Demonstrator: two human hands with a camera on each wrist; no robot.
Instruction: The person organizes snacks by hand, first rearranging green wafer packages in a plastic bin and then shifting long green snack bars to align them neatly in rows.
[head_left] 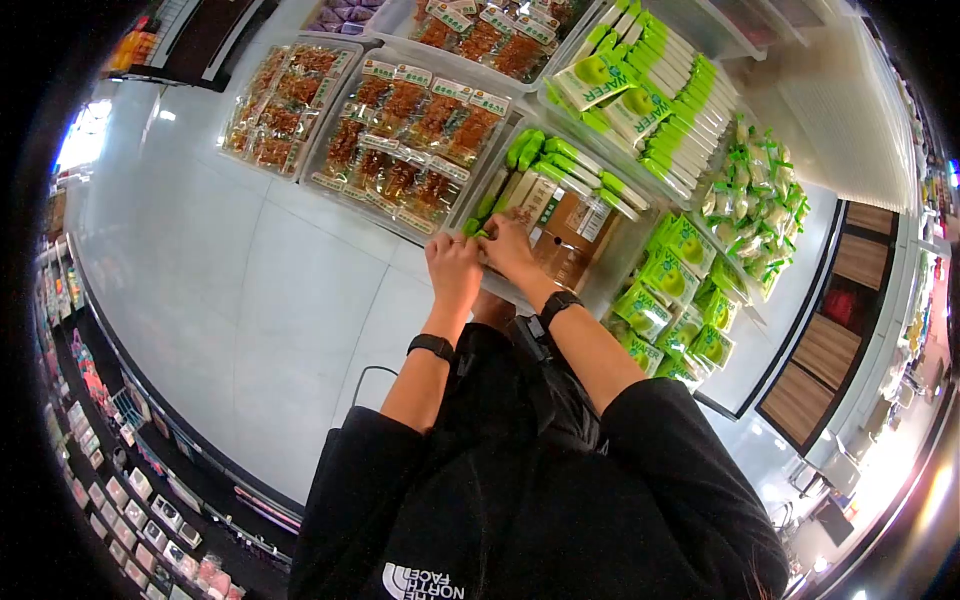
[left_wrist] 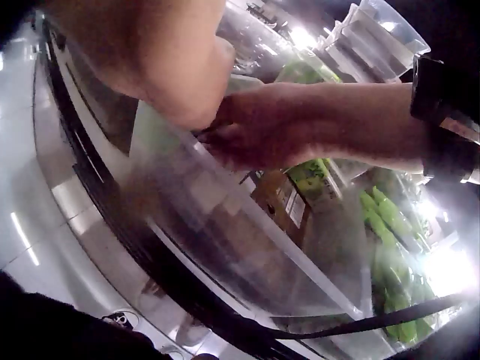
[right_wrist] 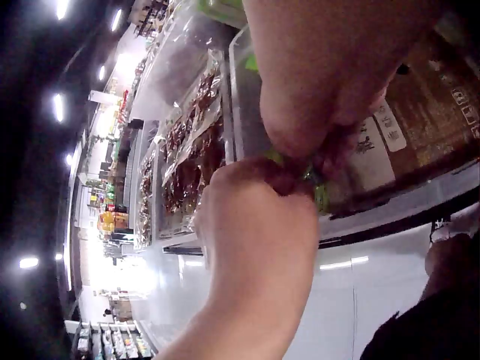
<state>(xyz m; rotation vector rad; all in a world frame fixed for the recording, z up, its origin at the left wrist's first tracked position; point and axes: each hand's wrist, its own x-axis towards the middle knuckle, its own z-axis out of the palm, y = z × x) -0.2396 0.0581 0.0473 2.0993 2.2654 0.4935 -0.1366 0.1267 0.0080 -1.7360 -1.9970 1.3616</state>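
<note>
Pale tile floor [head_left: 300,235], shop shelving [head_left: 150,500] off to my left. My left hand [head_left: 455,268] and right hand [head_left: 510,245] both pinch a green-wrapped packet [head_left: 472,227], probably to steady it, at the clear bin [head_left: 622,252]'s near-left corner, I guess because a brown carton [head_left: 575,228] hogs the middle.

Purple packs [head_left: 340,15] lay beyond brown snacks [head_left: 440,125], pale floor [head_left: 220,270] stretched leftward, boxed goods [head_left: 167,513] lined one edge, and a cabinet [head_left: 829,353] stood rightward.

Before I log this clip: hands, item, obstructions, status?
Left hand, right hand together at near edge of clear bin. Green wrapper at their fingers; exact grip hidden. Brown cardboard box alongside.
</note>
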